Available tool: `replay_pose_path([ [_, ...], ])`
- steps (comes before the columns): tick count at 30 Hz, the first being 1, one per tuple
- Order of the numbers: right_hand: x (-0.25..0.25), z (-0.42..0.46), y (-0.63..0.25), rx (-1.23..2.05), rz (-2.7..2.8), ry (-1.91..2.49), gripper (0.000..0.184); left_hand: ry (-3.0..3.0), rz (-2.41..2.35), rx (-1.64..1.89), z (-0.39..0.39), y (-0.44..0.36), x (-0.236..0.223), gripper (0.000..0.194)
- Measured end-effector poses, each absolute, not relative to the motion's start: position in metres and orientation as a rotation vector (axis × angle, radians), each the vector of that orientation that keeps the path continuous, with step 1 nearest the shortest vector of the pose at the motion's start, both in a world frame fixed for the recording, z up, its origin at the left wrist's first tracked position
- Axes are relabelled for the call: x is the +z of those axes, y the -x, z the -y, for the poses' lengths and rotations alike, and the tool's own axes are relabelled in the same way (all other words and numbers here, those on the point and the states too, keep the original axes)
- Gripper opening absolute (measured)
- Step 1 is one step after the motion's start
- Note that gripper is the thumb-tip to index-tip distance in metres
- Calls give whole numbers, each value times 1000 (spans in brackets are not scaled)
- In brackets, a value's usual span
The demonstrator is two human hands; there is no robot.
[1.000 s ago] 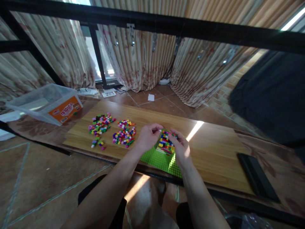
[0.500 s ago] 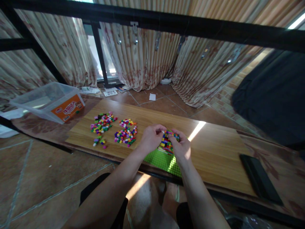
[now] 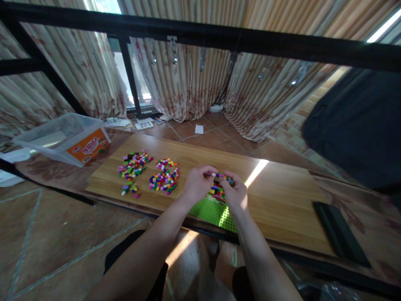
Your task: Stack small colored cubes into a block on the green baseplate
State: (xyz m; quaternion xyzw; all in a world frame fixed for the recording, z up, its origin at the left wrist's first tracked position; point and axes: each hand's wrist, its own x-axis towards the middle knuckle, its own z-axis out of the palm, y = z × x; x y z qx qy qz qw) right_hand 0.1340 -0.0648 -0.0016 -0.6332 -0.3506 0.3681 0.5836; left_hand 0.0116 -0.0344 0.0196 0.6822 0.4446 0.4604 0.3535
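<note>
A block of stacked toy bricks [image 3: 218,190] in mixed colours stands on a green studded baseplate [image 3: 208,211] at the table's front edge. My left hand [image 3: 198,184] is closed at the block's left side, with a small white brick [image 3: 213,174] showing at its pinched fingertips. On the opposite side, my right hand [image 3: 235,191] grips the upper right of the block, thumb toward me and fingers over the far edge. The fingers hide part of the block's top. Two piles of loose bricks, a nearer one [image 3: 164,177] and a farther one [image 3: 134,163], lie to the left.
A clear plastic box [image 3: 59,138] with an orange label stands at the table's left end. Toward the right end of the wooden board [image 3: 282,200] lies a dark flat object [image 3: 341,234]. A black bar [image 3: 200,35] crosses the view in front of the curtains.
The camera view has shifted slightly. Both hands stay at the brick block, with only slight finger movement visible; the piles look the same.
</note>
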Motion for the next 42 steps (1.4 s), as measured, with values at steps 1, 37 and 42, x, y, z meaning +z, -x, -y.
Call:
replay_pose_path([
  [1,-2,65,-135,862,821,1467,42,-1778,-1144,1194,34,-12,20,22],
  [37,-2,62,-144,1014,610,1200,36,-2268,-1165,1046,39,-10,31,26],
  [42,-1,62,-143,1015,597,1202,36,-2259,-1178,1062,38,-10,27,30],
])
